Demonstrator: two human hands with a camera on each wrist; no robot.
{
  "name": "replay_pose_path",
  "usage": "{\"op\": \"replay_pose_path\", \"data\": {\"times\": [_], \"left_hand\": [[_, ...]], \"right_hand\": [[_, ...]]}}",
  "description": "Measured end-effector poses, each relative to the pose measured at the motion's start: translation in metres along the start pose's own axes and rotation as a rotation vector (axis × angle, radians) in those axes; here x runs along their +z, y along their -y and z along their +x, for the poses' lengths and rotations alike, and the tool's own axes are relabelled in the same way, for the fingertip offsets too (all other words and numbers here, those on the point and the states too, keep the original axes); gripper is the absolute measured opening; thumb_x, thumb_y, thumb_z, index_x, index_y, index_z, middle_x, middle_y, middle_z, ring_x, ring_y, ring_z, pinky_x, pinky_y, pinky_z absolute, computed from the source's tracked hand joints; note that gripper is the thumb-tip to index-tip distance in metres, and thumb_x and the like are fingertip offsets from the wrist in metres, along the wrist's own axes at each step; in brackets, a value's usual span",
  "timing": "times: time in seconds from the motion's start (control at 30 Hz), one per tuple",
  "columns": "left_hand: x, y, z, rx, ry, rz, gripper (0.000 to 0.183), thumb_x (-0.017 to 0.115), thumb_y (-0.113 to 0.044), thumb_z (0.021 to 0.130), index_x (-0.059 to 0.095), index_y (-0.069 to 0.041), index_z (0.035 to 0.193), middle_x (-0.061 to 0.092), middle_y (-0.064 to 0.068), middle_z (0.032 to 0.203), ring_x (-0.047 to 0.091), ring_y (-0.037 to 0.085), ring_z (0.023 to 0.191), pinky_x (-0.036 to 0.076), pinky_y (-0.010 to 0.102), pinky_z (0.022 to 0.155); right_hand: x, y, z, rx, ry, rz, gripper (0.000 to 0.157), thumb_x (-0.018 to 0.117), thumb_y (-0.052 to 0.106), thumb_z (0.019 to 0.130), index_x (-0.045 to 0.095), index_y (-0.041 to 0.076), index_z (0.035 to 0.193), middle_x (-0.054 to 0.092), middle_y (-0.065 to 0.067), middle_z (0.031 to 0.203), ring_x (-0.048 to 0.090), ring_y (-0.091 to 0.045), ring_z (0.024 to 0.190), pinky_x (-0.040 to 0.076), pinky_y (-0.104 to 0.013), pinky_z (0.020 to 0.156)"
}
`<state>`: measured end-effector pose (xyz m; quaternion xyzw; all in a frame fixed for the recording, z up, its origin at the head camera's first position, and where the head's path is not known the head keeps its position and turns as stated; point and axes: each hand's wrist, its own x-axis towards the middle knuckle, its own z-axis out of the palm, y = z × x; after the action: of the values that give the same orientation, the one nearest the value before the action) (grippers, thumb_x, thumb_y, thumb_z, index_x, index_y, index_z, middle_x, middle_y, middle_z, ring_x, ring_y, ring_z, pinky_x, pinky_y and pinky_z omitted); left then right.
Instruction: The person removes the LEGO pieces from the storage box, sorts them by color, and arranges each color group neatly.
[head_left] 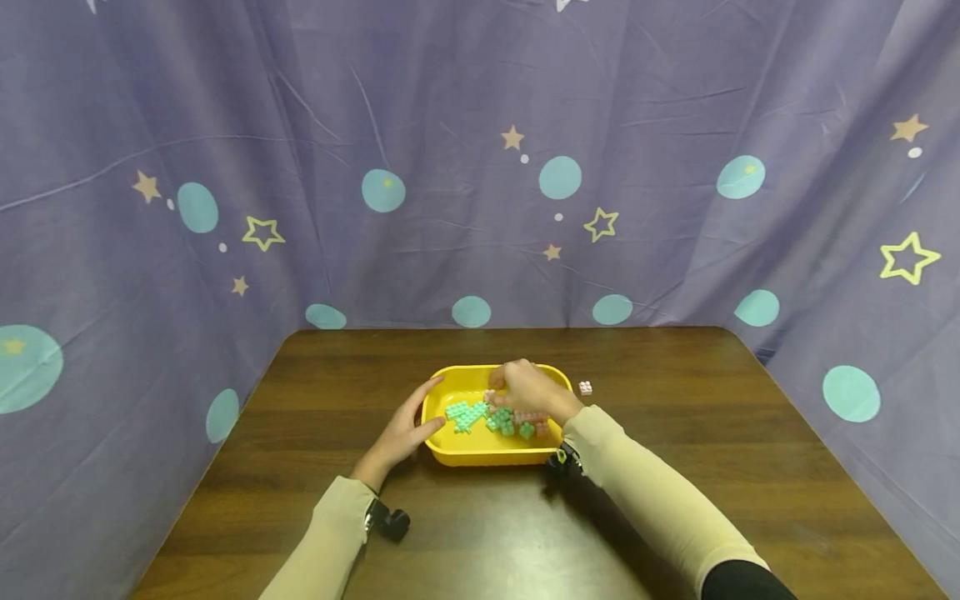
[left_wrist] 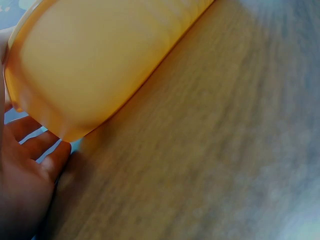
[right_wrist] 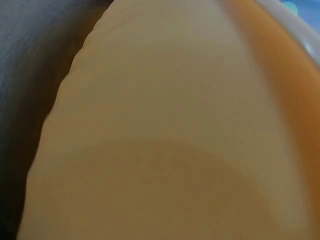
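A yellow plastic tray (head_left: 480, 458) sits on the table with light green building bricks (head_left: 467, 415) and pink bricks (head_left: 542, 428) inside. My left hand (head_left: 401, 437) rests against the tray's left end, its fingers and thumb fairly straight at the rim. In the left wrist view, fingers (left_wrist: 37, 145) of that hand spread beside the tray's outer corner. Over the tray, my right hand (head_left: 528, 390) points downward and pinches a small pink brick (head_left: 490, 397) between thumb and fingers. The right wrist view shows mostly the tray's outer wall (right_wrist: 150, 100), with that hand out of sight.
One pink brick (head_left: 586, 388) lies on the wooden table (head_left: 480, 533), just right of the tray. Behind the table's far edge hangs a purple curtain (head_left: 465, 167) with stars and dots. Each wrist wears a dark camera (head_left: 390, 521).
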<state>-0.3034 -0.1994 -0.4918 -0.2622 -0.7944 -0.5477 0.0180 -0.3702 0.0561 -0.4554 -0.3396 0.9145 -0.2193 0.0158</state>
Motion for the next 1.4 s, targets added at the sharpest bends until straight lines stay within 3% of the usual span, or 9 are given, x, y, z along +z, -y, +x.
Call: {"op": "replay_pose_path", "data": {"times": [0.37,0.7,1.23,1.4], "left_hand": [[0.001,-0.001,0.000,-0.011,-0.006,0.020,0.068,0.064,-0.004,0.090,0.031,0.004,0.149,0.031,0.026,0.154,0.031,0.044,0.140,0.029,0.059,0.111],[0.001,-0.001,-0.001,-0.003,-0.014,0.012,0.068,0.064,-0.004,0.090,0.031,0.004,0.149,0.031,0.026,0.154,0.029,0.047,0.140,0.026,0.061,0.112],[0.000,-0.002,-0.001,-0.003,-0.008,0.005,0.068,0.064,-0.003,0.090,0.032,0.004,0.148,0.031,0.027,0.153,0.034,0.047,0.138,0.033,0.059,0.108],[0.001,-0.001,-0.001,-0.001,-0.012,0.010,0.067,0.064,-0.002,0.089,0.032,0.005,0.148,0.032,0.027,0.153,0.031,0.048,0.139,0.029,0.060,0.111]], "right_hand": [[0.005,-0.001,0.003,0.011,0.032,-0.088,0.014,0.072,0.026,0.089,0.075,0.016,0.097,0.072,0.004,0.092,0.065,-0.011,0.082,0.055,-0.028,0.074],[0.009,-0.002,0.004,0.013,0.058,-0.124,0.015,0.075,0.024,0.086,0.076,0.016,0.097,0.073,0.005,0.094,0.067,-0.011,0.084,0.055,-0.026,0.076],[0.011,-0.003,0.005,-0.006,0.065,-0.164,0.014,0.076,0.025,0.084,0.076,0.017,0.096,0.072,0.006,0.091,0.064,-0.008,0.080,0.054,-0.025,0.075],[0.011,-0.003,0.004,-0.017,0.067,-0.160,0.014,0.076,0.023,0.084,0.076,0.017,0.096,0.073,0.006,0.091,0.064,-0.007,0.080,0.054,-0.024,0.074]]}}
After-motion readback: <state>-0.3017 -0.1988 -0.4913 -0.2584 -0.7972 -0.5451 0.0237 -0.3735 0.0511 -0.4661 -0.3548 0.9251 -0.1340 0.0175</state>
